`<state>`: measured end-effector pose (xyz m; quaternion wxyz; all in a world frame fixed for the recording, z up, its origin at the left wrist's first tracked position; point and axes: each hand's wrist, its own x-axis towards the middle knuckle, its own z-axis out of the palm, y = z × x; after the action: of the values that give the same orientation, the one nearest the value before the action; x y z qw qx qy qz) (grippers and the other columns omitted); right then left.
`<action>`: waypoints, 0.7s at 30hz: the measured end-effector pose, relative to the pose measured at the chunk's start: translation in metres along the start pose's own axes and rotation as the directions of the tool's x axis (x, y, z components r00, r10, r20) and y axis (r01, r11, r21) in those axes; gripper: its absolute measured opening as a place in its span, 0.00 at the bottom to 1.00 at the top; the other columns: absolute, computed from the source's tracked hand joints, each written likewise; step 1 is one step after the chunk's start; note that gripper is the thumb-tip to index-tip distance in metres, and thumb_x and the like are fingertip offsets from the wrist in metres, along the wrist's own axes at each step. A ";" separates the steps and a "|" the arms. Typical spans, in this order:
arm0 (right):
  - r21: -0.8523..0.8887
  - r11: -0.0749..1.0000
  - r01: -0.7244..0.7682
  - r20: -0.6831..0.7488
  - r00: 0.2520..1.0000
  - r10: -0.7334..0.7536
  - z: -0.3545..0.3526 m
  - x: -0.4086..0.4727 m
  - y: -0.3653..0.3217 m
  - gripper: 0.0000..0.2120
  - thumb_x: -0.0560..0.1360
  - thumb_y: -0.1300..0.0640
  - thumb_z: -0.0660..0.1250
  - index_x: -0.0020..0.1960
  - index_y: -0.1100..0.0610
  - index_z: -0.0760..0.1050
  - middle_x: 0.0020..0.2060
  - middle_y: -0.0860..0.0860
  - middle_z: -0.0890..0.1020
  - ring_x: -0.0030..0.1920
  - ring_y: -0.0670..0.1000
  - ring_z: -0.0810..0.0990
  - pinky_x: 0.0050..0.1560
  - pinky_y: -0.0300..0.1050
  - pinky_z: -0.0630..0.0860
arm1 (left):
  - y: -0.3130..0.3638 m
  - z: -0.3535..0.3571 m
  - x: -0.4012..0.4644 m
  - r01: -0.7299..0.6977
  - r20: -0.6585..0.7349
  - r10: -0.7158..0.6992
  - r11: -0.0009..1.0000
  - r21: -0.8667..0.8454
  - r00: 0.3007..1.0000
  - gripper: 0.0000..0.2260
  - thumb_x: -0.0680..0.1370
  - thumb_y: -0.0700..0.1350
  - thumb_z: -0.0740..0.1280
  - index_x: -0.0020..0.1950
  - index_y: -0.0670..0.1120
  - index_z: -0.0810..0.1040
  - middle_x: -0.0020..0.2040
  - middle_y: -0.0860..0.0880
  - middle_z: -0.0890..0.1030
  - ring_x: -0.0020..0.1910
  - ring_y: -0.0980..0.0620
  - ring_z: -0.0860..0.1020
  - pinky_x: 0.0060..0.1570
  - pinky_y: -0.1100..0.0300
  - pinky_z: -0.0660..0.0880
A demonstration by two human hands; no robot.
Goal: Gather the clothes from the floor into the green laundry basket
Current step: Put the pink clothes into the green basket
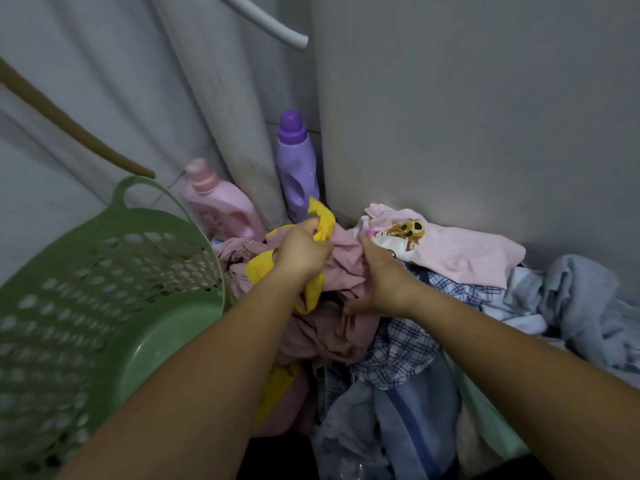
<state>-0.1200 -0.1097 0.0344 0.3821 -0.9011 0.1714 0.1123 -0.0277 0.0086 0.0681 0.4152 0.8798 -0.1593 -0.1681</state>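
A green laundry basket (104, 271) with perforated walls lies tilted at the left, its inside bare. A heap of clothes covers the floor at centre and right. My left hand (301, 251) is shut on a yellow garment (320, 216) on top of a dusty pink garment (332, 306). My right hand (381, 275) presses into the pile, fingers reaching the edge of a light pink shirt with a cartoon print (450, 251). A blue checked shirt (401, 351) and pale blue clothes (581, 306) lie below and to the right.
A pink detergent bottle (218, 202) and a purple bottle (296, 168) stand in the corner behind the pile. A grey appliance wall (485, 116) rises at the right, a pale curtain (104, 81) at the left. A white hose (270, 26) and a tan hose (69, 126) hang above.
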 end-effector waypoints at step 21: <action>0.331 0.857 0.395 -0.646 0.757 -0.099 -0.026 -0.098 -0.181 0.15 0.71 0.68 0.55 0.34 0.50 0.67 0.29 0.45 0.73 0.33 0.44 0.70 0.36 0.36 0.68 | 0.068 -0.163 -0.178 -0.329 -0.202 0.600 0.654 0.681 0.774 0.36 0.70 0.43 0.69 0.75 0.57 0.60 0.78 0.43 0.54 0.77 0.42 0.52 0.72 0.36 0.51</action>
<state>-0.1368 0.0108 0.2030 0.5147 -0.7901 0.1819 -0.2788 -0.1261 0.1524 0.2478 0.1611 0.9060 -0.3390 0.1959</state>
